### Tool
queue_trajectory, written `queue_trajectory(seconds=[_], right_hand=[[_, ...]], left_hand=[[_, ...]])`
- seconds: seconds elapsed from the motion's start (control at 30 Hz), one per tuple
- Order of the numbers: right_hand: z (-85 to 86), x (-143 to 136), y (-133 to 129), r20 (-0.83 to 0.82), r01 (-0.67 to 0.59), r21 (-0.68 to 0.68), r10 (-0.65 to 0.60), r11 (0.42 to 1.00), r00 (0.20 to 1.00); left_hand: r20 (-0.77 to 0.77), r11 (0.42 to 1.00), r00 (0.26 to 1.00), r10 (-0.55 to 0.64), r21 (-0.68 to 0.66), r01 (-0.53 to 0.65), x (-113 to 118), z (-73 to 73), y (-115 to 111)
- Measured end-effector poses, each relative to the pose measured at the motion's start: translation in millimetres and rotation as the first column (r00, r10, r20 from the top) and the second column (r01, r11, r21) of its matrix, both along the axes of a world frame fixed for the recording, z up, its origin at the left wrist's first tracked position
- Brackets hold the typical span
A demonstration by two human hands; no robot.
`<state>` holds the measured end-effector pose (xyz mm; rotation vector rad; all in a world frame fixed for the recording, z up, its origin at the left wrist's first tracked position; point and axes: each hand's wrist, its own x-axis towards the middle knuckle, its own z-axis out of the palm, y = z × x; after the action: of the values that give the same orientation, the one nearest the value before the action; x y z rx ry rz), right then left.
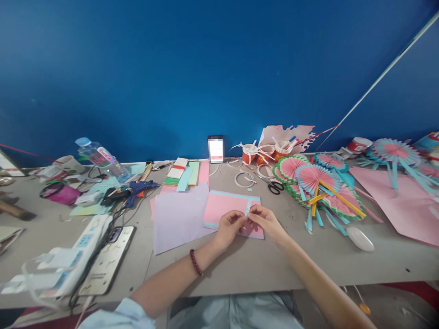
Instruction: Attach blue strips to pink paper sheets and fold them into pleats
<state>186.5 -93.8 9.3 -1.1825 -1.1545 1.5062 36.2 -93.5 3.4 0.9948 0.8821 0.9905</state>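
A pink sheet of paper with light-blue bands along its edges lies on the table before me. A narrow light-blue paper strip runs across its right part. My left hand is closed in a pinch at the lower end of this strip. From the right, my right hand pinches at the same strip, its fingertips close to the left ones. My fingers hide the strip's lower end. A lilac sheet lies to the left, partly beside the pink one.
Folded paper fans and black scissors lie to the right, near a white computer mouse. On the left are a phone, a power strip, a blue glue gun and a tilted bottle.
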Motion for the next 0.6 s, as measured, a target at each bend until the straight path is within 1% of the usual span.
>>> queue_trajectory(seconds=[0.07, 0.13, 0.2, 0.27, 0.33, 0.4, 0.43, 0.53, 0.6], right_hand=[[0.7, 0, -1, -0.122, -0.069, -0.06, 0.061, 0.996, 0.991], [2.1, 0, -1, -0.211, -0.113, -0.083, 0.093, 0.99, 0.973], [3.9, 0, 0, -0.265, -0.104, -0.081, 0.079, 0.991, 0.961], [5.6, 1, 1, -0.295, -0.063, -0.077, 0.037, 0.995, 0.955], [7.0, 3, 2, -0.315, -0.032, -0.082, 0.004, 0.996, 0.949], [8.1, 4, 1, -0.338, -0.039, -0.089, 0.007, 0.995, 0.941], [8.6, 4, 1, -0.354, -0.062, -0.096, 0.024, 0.993, 0.935], [10.3, 5, -2, -0.398, -0.181, -0.124, 0.118, 0.976, 0.91], [11.6, 6, -3, -0.399, -0.242, -0.134, 0.171, 0.961, 0.901]], left_hand=[[0.013, 0.999, 0.999, -0.031, 0.025, 0.031, 0, -1.7, -1], [0.023, 0.999, 0.999, -0.043, 0.035, 0.042, -1, -3.5, -1], [0.02, 1.0, 0.999, -0.025, 0.011, 0.025, -1, -4.2, 0], [0.019, 1.0, 1.0, -0.005, -0.011, 0.005, -1, -3.4, 1], [0.026, 1.0, 1.0, -0.015, -0.016, 0.015, -1, -1.8, 1], [0.045, 0.998, 0.998, -0.051, -0.039, 0.052, -1, -0.4, 0], [0.067, 0.995, 0.995, -0.074, -0.066, 0.079, -1, 0.1, -1], [0.17, 0.97, 0.973, -0.157, -0.156, 0.184, -2, 0.9, -4], [0.223, 0.948, 0.95, -0.219, -0.183, 0.262, -3, 1.8, -5]])
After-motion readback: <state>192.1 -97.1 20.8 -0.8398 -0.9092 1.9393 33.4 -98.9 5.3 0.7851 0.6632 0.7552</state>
